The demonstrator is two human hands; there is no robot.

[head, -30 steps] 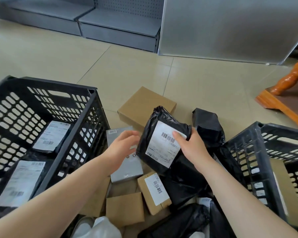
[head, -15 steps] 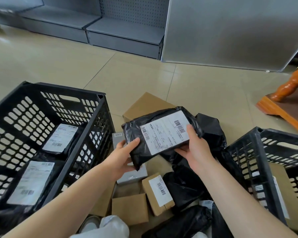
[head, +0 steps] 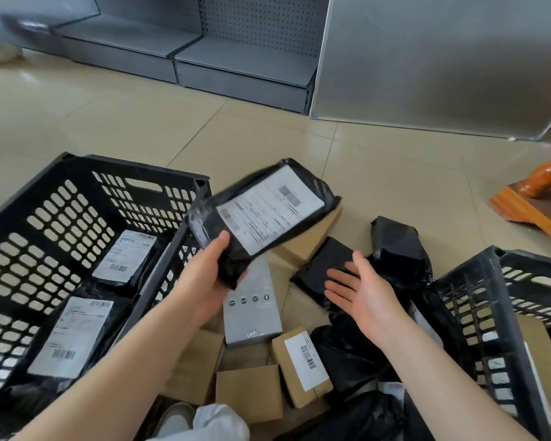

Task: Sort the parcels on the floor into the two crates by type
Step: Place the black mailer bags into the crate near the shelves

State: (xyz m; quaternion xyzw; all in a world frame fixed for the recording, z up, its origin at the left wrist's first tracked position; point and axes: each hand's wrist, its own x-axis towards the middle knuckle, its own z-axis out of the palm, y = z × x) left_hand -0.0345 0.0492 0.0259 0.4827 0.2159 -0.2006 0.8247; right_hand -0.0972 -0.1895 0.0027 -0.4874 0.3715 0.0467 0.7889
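My left hand (head: pixel 207 275) grips the near end of a black plastic mailer bag (head: pixel 261 214) with a white label, held in the air beside the right rim of the left black crate (head: pixel 77 198). That crate holds two black labelled bags (head: pixel 124 259). My right hand (head: pixel 360 291) hovers open, palm up, over the pile of black bags (head: pixel 398 246) on the floor. The right black crate (head: pixel 490 313) holds a brown cardboard piece (head: pixel 535 351). Cardboard boxes (head: pixel 303 364) and a grey box (head: pixel 252 307) lie between the crates.
Grey metal shelving (head: pixel 236 65) and a grey panel (head: pixel 442 58) stand at the back. An orange wooden furniture leg and base (head: pixel 535 198) sit at the right. Bare tiled floor (head: pixel 109 122) stretches beyond the crates. A white shoe (head: pixel 175 418) shows at the bottom.
The labelled black bag rose and swung left toward the left crate. My right hand let go of it and now hangs open; only my left hand holds it.
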